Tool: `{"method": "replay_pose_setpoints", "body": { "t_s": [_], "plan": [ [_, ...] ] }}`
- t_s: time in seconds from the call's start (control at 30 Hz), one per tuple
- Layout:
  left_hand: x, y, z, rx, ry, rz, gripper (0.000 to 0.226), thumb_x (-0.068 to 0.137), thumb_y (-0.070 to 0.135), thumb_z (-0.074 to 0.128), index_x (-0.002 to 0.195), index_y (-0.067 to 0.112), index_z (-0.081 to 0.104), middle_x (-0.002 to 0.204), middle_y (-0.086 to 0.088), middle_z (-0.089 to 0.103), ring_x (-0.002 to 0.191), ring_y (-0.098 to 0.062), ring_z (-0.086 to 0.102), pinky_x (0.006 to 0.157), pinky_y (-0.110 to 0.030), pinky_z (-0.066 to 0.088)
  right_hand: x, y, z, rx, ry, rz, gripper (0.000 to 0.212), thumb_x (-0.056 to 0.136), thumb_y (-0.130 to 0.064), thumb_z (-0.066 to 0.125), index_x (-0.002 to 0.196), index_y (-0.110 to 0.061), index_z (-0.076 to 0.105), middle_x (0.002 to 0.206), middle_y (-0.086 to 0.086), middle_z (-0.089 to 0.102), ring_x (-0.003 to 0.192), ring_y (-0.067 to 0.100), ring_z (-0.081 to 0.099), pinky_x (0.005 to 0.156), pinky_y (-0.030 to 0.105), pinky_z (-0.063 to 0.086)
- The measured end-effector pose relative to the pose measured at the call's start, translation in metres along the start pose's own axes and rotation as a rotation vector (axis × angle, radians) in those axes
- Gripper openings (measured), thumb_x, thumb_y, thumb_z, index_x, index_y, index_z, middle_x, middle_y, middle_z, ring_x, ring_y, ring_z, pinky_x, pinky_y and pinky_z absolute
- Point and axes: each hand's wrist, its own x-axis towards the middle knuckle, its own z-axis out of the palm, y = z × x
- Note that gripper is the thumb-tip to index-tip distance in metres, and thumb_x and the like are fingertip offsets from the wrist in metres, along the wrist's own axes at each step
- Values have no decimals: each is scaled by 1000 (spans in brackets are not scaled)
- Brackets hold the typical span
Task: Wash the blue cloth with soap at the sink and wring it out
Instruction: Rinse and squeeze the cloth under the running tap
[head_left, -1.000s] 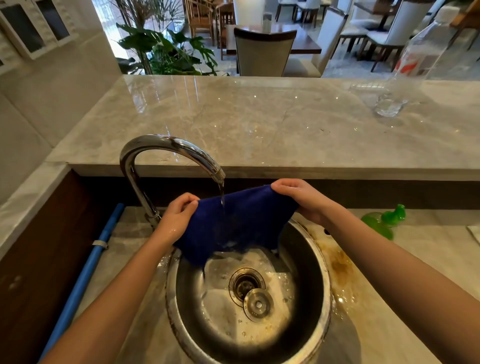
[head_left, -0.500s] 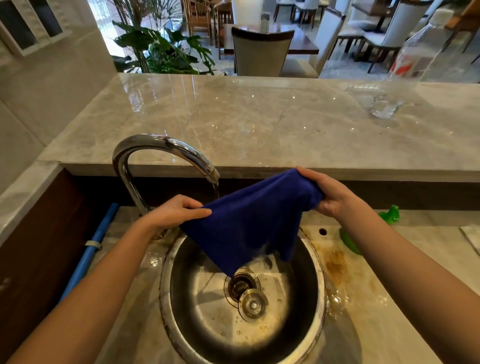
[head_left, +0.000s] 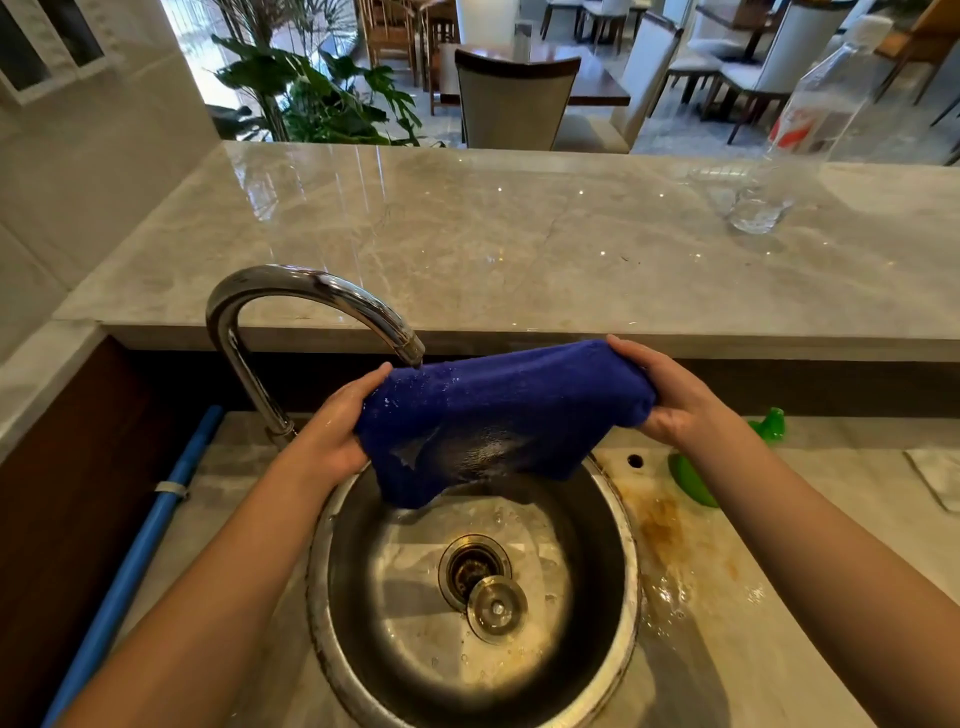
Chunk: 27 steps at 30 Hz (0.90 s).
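A wet blue cloth hangs stretched above the round steel sink, just under the spout of the curved chrome tap. My left hand grips its left end and my right hand grips its right end, held a little higher. Water wets the cloth's top near the spout, and its lower edge droops into the basin. A green soap bottle lies on the counter right of the sink, partly hidden by my right forearm.
A loose drain plug lies beside the open drain. A blue pipe runs along the left. On the raised marble counter stands a clear bottle. A white cloth lies at the right edge. The counter by the sink is stained and wet.
Both hands lifted the cloth and pulled it out wider and flatter under the spout. My left hand now grips its left end. The camera shifted slightly.
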Motion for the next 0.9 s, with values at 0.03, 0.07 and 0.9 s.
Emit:
{"method": "replay_pose_setpoints", "body": {
  "t_s": [0.03, 0.07, 0.9],
  "plan": [
    [-2, 1, -2, -19, 3, -10, 22, 95, 27, 49, 100, 16, 68, 77, -3, 70, 70, -14, 68, 75, -32, 52, 0, 2, 2, -2, -1, 2, 39, 79, -15, 69, 116, -10, 60, 100, 14, 70, 91, 18, 68, 82, 24, 52],
    [-4, 1, -5, -33, 11, -19, 22, 95, 27, 49, 101, 16, 68, 76, -2, 70, 67, -13, 68, 70, -30, 53, 0, 4, 4, 0, -3, 7, 38, 79, -15, 69, 116, -10, 60, 100, 14, 70, 90, 18, 67, 81, 24, 52],
    [-76, 2, -79, -282, 255, 94, 33, 96, 24, 44, 85, 15, 74, 80, -4, 74, 66, -13, 71, 55, -22, 56, 38, 70, 93, -307, -160, 139, 28, 86, -13, 63, 113, -11, 62, 105, 14, 67, 88, 22, 66, 87, 31, 52]
  ]
}}
